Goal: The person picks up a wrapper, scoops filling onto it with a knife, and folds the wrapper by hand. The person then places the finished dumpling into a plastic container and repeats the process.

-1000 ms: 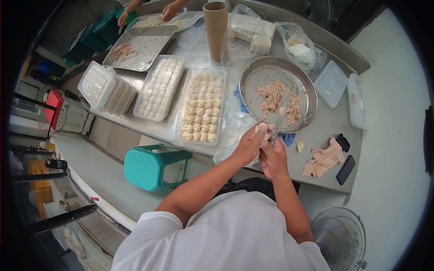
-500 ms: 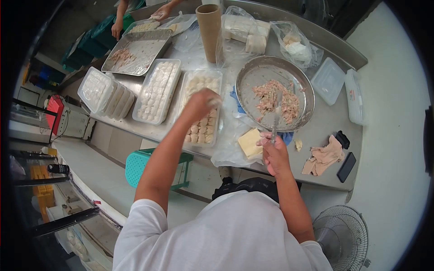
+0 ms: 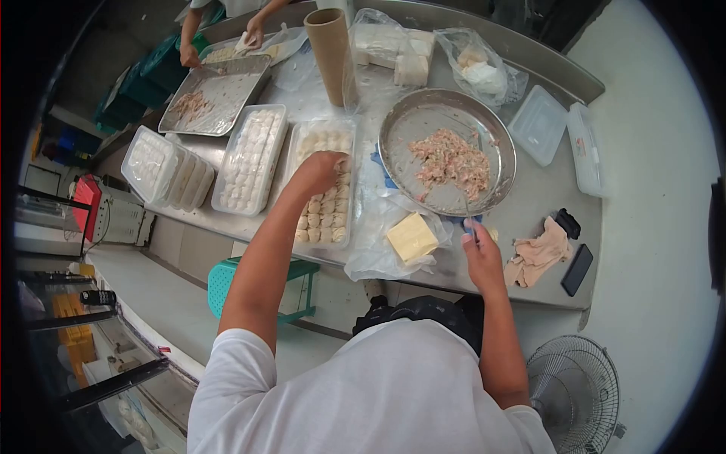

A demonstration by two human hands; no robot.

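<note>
Over the long plastic box (image 3: pixel 344 238) filled with rows of dumplings (image 3: pixel 325 219), my left hand (image 3: pixel 318 174) reaches down with its fingers closed on a pale dumpling, mostly hidden by the hand. My right hand (image 3: pixel 482 257) grips a thin metal spatula (image 3: pixel 467 212) near the rim of a round steel pan (image 3: pixel 387 155). Its tip points toward the minced filling (image 3: pixel 454 163) in the pan. Between my hands, a stack of square yellow wrappers (image 3: pixel 412 237) lies on clear plastic (image 3: pixel 363 257).
Left of my box are another filled box (image 3: pixel 249 163), stacked boxes (image 3: pixel 162 166) and a steel tray (image 3: pixel 227 98). A co-worker's hands (image 3: pixel 253 34) work behind. A cardboard tube (image 3: pixel 330 60) stands upright. Right are lids (image 3: pixel 538 125), a cloth (image 3: pixel 541 253) and a phone (image 3: pixel 577 270).
My left hand has lowered toward the dumpling box. My right hand has moved right, and the spatula now slants lower, near the pan's front rim. The whole view has shifted slightly.
</note>
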